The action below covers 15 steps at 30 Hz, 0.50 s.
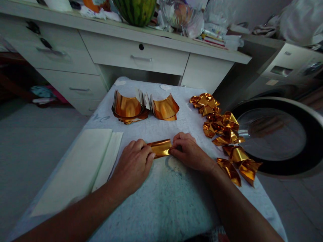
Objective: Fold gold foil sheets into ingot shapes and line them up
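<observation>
While left-hand fingers (150, 158) and right-hand fingers (178, 154) pinch gold foil (160, 148), a cloth-covered table (166, 201) stands before white drawers (113, 53).

A: How is the bare left hand (135, 164) posed?
B: Its back is turned upward, with the fingers bent over and the thumb angled forward beside them in a firm grip.
A: And the bare right hand (188, 152)?
B: To the right of the left hand, slightly farther forward and not touching it. Thumb and forefinger close in a pinch; the other fingers curl.
A: The arms?
B: The bare left forearm (83, 207) slants back leftward from the left hand. The bare right forearm (236, 198), right of that hand, slants back rightward.
</observation>
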Available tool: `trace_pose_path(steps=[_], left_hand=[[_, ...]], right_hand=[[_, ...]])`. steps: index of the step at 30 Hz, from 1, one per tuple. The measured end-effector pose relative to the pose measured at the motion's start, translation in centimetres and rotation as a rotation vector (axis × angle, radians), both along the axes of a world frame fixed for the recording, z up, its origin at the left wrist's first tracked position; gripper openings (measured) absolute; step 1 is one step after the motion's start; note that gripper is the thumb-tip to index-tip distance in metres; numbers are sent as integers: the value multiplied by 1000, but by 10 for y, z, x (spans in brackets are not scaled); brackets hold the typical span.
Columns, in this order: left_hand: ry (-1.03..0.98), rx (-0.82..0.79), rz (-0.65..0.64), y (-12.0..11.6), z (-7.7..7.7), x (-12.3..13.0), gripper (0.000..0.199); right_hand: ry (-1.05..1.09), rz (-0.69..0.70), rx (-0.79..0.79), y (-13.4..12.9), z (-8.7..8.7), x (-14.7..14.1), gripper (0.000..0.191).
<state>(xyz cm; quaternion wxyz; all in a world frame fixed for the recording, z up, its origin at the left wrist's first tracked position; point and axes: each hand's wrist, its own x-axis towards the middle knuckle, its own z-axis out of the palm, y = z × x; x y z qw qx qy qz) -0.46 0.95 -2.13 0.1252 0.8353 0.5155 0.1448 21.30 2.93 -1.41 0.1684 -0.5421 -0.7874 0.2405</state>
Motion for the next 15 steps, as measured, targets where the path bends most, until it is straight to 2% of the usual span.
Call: trace_pose_path(steps=[7,15], left_hand=[[154,-1,34,4,0,1,27],[176,-11,11,6,0,2,25]], right_hand=[[47,-56,-7,1,-4,-1,16],[26,-60,-24,3,-4,-1,18]])
